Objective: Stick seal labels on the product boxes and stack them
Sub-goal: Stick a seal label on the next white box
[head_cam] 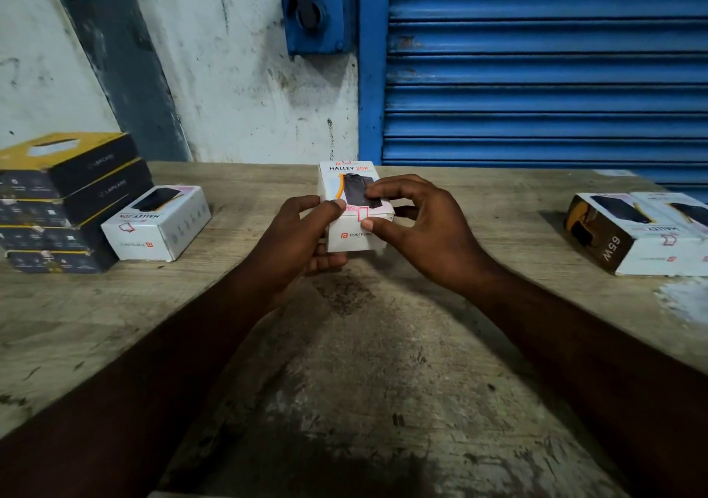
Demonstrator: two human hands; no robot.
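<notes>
White rectangular cardboard box [352,239] held mid-table, long axis pointing away from me. My left hand [302,237] grips its left side. My right hand [421,229] pinches near end, thumb on red-outlined seal label [362,214]. Black-and-yellow box stack [65,199] lies leftward, nearer left hand.

Centre box [356,239] – white, orange/black print; seal label [363,214] red-outlined. Left stack [65,199] – black w/ yellow tops. Shutter [536,76] blue, horiz. ribs. Table [364,382] grey-brown, wood grain, dark stains. Wall [230,76] off-white, scuffed.
</notes>
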